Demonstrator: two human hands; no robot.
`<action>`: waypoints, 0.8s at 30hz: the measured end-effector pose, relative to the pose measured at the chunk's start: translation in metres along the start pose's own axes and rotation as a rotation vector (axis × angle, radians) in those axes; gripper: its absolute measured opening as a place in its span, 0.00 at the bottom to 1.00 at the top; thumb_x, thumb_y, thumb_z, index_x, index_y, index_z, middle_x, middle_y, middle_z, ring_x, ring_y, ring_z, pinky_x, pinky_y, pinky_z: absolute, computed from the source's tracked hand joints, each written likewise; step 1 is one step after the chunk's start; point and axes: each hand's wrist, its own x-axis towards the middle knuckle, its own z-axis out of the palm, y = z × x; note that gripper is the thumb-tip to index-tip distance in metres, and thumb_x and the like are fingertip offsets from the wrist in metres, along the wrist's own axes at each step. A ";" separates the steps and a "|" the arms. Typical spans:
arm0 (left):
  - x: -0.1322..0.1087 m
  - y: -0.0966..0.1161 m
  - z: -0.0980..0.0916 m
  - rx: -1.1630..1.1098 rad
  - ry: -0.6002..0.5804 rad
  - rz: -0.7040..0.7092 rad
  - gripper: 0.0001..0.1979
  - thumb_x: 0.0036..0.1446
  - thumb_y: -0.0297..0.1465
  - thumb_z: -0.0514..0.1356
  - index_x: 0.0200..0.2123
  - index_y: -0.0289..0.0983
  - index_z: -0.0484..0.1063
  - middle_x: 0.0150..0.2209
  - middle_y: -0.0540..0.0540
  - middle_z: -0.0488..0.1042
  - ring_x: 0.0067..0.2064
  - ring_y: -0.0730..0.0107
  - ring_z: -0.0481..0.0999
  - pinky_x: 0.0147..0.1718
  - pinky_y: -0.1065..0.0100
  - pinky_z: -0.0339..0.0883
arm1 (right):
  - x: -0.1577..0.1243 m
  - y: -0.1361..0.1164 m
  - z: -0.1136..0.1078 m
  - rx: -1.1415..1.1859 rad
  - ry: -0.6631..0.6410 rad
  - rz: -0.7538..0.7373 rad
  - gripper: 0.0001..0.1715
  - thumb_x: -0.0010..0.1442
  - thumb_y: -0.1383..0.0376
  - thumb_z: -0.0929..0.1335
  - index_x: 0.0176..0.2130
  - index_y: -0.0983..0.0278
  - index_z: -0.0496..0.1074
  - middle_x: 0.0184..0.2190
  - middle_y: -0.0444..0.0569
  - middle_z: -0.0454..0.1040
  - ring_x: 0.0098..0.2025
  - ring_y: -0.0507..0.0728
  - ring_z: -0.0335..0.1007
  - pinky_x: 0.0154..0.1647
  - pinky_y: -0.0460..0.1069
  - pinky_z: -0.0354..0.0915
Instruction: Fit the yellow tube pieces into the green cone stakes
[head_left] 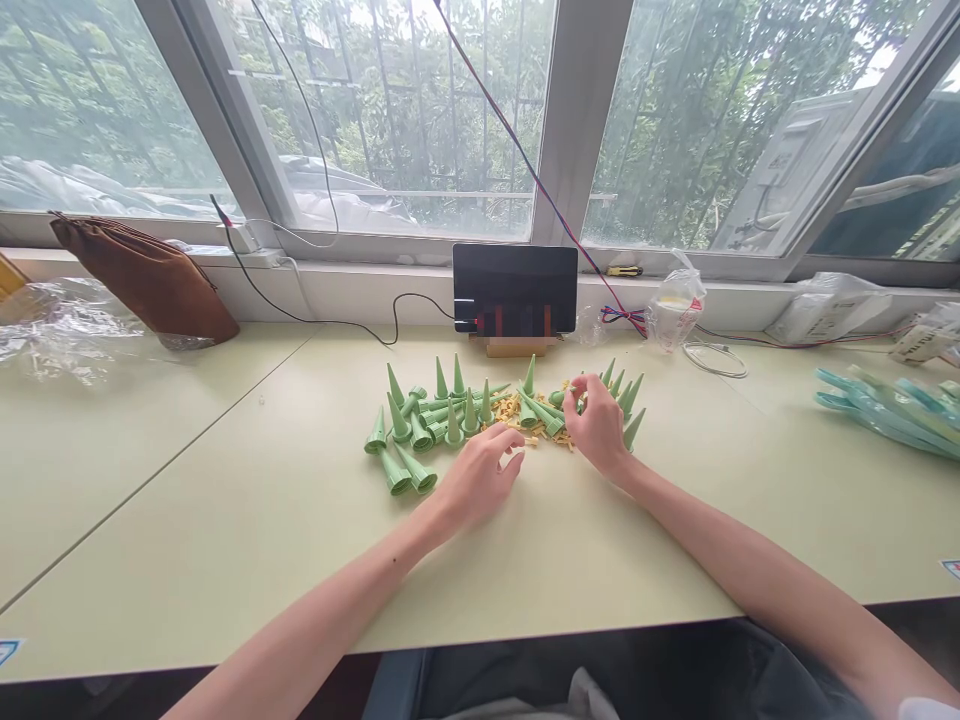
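Green hollow plastic cones (405, 430) cover the middle of the table, some upright on their wide ends, others lying with ribbed openings showing. Small yellow pieces (510, 408) are heaped among them. My left hand (480, 472) rests at the near side of the pile, fingers loosely curled and thumb apart from the index finger. Just beyond its fingertips lies a loose yellow piece (531, 441). Over the right part of the pile, my right hand (596, 425) pinches a small green piece (572, 391), mostly hidden by the fingers. More cones (631, 396) stand behind that hand.
A tablet (515, 285) on a small stand is behind the pile, with a black cable leading left. At the back right are a plastic bag with a cup (675, 310) and a coiled white cable (716, 360). A brown pouch (150, 280) leans at the left.
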 end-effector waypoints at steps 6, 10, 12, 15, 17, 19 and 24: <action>0.000 0.001 0.000 -0.006 -0.003 0.003 0.06 0.62 0.28 0.52 0.36 0.39 0.69 0.38 0.47 0.72 0.31 0.71 0.71 0.30 0.69 0.66 | 0.003 0.007 0.002 -0.006 0.016 -0.070 0.10 0.67 0.63 0.59 0.40 0.64 0.68 0.36 0.50 0.74 0.28 0.54 0.65 0.31 0.47 0.58; 0.000 0.001 0.000 -0.003 -0.009 0.001 0.06 0.62 0.28 0.52 0.36 0.39 0.68 0.38 0.47 0.72 0.32 0.71 0.71 0.30 0.69 0.66 | 0.004 0.011 0.004 0.002 0.036 -0.097 0.14 0.70 0.63 0.57 0.40 0.64 0.68 0.36 0.50 0.73 0.31 0.54 0.66 0.33 0.47 0.59; 0.000 0.001 0.000 -0.001 -0.009 0.001 0.06 0.62 0.28 0.52 0.36 0.38 0.68 0.38 0.47 0.72 0.32 0.70 0.70 0.30 0.69 0.66 | 0.005 0.012 0.004 0.004 0.041 -0.110 0.15 0.70 0.63 0.56 0.39 0.64 0.68 0.35 0.50 0.73 0.31 0.54 0.66 0.33 0.47 0.59; 0.000 0.000 0.000 0.001 -0.013 -0.003 0.06 0.63 0.28 0.52 0.36 0.38 0.68 0.39 0.47 0.71 0.33 0.70 0.70 0.30 0.70 0.65 | 0.005 0.012 0.003 0.006 0.043 -0.124 0.16 0.71 0.64 0.56 0.38 0.64 0.68 0.34 0.50 0.72 0.31 0.54 0.66 0.33 0.46 0.58; 0.001 0.000 0.000 0.003 -0.021 -0.006 0.06 0.63 0.28 0.52 0.36 0.38 0.68 0.39 0.47 0.71 0.32 0.71 0.69 0.30 0.70 0.65 | 0.005 0.011 0.002 0.000 0.042 -0.128 0.16 0.71 0.64 0.56 0.38 0.64 0.68 0.34 0.50 0.72 0.31 0.54 0.66 0.33 0.46 0.58; 0.001 0.000 0.000 0.004 -0.026 -0.008 0.06 0.63 0.28 0.52 0.36 0.38 0.68 0.39 0.47 0.71 0.32 0.71 0.69 0.31 0.69 0.65 | 0.005 0.010 0.001 -0.010 0.035 -0.124 0.16 0.71 0.64 0.55 0.38 0.64 0.68 0.34 0.50 0.72 0.31 0.54 0.66 0.33 0.46 0.58; 0.000 -0.001 0.000 0.003 -0.026 -0.005 0.06 0.63 0.28 0.52 0.36 0.38 0.68 0.39 0.47 0.71 0.32 0.71 0.69 0.31 0.69 0.65 | 0.006 0.010 0.001 -0.034 0.026 -0.103 0.18 0.71 0.63 0.55 0.38 0.64 0.68 0.34 0.50 0.72 0.32 0.54 0.66 0.33 0.46 0.59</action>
